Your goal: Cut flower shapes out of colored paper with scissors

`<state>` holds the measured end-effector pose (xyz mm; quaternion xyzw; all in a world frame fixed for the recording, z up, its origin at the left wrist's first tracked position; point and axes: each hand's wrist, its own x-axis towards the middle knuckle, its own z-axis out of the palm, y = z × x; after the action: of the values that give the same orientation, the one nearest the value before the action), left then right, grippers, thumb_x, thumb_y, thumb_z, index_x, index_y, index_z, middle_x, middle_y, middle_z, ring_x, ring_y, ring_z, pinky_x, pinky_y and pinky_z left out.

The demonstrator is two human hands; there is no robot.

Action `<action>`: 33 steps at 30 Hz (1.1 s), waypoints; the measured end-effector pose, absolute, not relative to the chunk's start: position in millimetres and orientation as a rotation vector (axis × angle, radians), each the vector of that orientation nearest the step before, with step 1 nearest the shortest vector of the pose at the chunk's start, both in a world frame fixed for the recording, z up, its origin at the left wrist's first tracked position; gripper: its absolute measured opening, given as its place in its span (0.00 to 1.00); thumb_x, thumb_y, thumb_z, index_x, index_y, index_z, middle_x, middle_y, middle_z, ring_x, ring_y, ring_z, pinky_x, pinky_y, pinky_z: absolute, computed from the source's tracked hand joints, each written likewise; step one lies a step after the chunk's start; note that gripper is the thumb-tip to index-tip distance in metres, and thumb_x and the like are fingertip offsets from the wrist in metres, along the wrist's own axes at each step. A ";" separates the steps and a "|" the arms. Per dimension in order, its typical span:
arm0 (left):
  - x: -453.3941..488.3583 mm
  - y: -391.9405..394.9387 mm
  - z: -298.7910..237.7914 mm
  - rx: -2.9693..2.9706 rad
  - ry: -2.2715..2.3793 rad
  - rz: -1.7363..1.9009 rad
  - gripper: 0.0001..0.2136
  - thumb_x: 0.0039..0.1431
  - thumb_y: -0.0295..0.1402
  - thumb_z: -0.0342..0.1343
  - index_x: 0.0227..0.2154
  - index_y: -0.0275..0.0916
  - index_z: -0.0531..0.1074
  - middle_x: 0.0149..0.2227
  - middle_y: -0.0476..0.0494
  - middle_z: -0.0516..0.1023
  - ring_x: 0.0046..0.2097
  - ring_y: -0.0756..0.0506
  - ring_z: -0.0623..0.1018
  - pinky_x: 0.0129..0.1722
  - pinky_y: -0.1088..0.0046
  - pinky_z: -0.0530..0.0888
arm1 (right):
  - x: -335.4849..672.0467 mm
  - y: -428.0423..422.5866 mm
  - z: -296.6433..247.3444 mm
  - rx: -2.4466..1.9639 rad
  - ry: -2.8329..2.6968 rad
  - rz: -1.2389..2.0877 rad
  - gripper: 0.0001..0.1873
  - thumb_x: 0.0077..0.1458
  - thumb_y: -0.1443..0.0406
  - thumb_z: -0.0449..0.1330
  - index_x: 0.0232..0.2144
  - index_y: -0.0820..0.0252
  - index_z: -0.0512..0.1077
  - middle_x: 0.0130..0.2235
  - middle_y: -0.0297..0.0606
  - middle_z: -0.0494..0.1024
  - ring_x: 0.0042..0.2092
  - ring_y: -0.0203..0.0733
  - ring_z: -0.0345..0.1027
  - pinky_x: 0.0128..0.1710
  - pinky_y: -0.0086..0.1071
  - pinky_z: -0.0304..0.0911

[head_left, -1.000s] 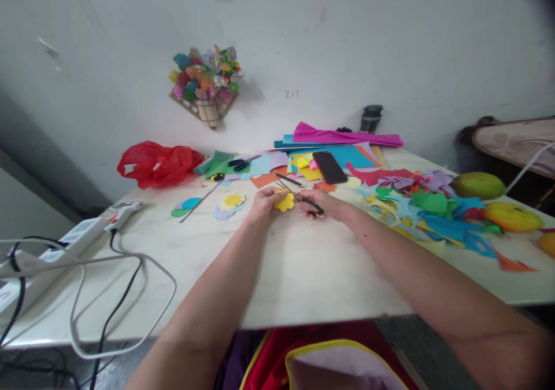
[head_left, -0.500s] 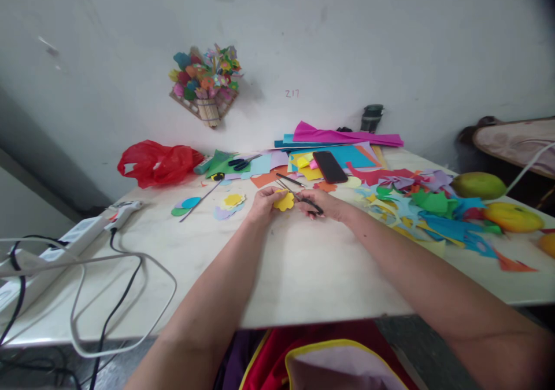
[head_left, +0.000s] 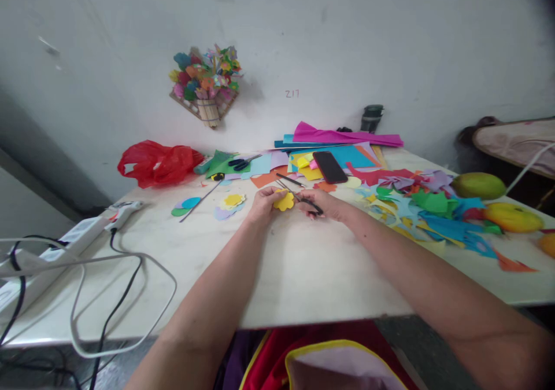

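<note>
My left hand (head_left: 263, 203) pinches a small yellow paper flower (head_left: 285, 201) just above the white table (head_left: 303, 268). My right hand (head_left: 323, 203) grips black-handled scissors (head_left: 306, 201), whose blades point left and meet the flower's edge. Both hands sit close together at the middle of the table. A second yellow flower on a pale cutout (head_left: 231, 203) lies just left of my left hand.
Coloured paper sheets and scraps (head_left: 416, 205) cover the right and back of the table, with a black phone (head_left: 329, 166) and another pair of scissors (head_left: 241, 162). A red plastic bag (head_left: 156, 162), power strip with cables (head_left: 65, 245), and yellow-green fruits (head_left: 498, 202) also stand here.
</note>
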<state>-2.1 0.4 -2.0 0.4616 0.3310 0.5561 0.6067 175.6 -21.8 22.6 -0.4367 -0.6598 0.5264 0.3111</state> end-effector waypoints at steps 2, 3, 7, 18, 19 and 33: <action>-1.8 0.6 -2.2 1.059 0.777 1.293 0.16 0.30 0.36 0.73 0.20 0.33 0.73 0.22 0.43 0.77 0.23 0.49 0.74 0.24 0.73 0.69 | 175.6 -21.1 22.0 -1.161 -1.767 1.362 0.12 0.48 0.62 0.66 0.26 0.61 0.66 0.16 0.27 0.68 0.15 0.28 0.59 0.10 0.20 0.47; -1.7 0.7 -2.3 1.052 0.780 1.296 0.16 0.29 0.35 0.73 0.19 0.33 0.72 0.22 0.43 0.77 0.23 0.48 0.75 0.24 0.73 0.70 | 175.7 -20.6 21.6 -1.164 -1.778 1.353 0.12 0.48 0.62 0.66 0.26 0.61 0.66 0.17 0.27 0.68 0.15 0.28 0.59 0.10 0.20 0.47; -1.4 1.4 -2.8 1.037 0.777 1.295 0.16 0.30 0.35 0.72 0.20 0.33 0.72 0.22 0.42 0.77 0.24 0.48 0.75 0.25 0.72 0.71 | 175.9 -19.7 21.1 -1.157 -1.784 1.350 0.12 0.48 0.61 0.66 0.26 0.62 0.66 0.17 0.28 0.69 0.15 0.28 0.60 0.10 0.20 0.46; -1.7 -0.3 -0.4 1.049 0.764 1.294 0.17 0.28 0.36 0.73 0.19 0.33 0.73 0.22 0.43 0.77 0.23 0.48 0.75 0.24 0.73 0.70 | 173.2 -23.7 25.2 -1.188 -1.728 1.374 0.12 0.46 0.63 0.66 0.26 0.61 0.65 0.16 0.25 0.66 0.15 0.28 0.57 0.12 0.21 0.51; -1.5 -0.5 0.0 1.048 0.758 1.294 0.17 0.28 0.36 0.73 0.19 0.33 0.73 0.21 0.43 0.77 0.23 0.48 0.75 0.25 0.73 0.70 | 173.4 -24.0 25.6 -1.187 -1.728 1.371 0.12 0.45 0.63 0.66 0.26 0.61 0.65 0.16 0.25 0.66 0.15 0.28 0.57 0.12 0.21 0.51; -2.7 1.5 -3.3 1.063 0.763 1.303 0.16 0.29 0.36 0.73 0.19 0.33 0.73 0.21 0.43 0.77 0.23 0.49 0.74 0.24 0.73 0.69 | 172.7 -22.3 23.9 -1.188 -1.740 1.379 0.11 0.48 0.63 0.65 0.25 0.61 0.65 0.16 0.27 0.67 0.15 0.28 0.58 0.12 0.21 0.50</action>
<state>-2.7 1.5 -3.3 0.4591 0.3297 0.5628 0.6031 172.7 -22.3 23.9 -0.4491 -0.6576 0.5213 0.3067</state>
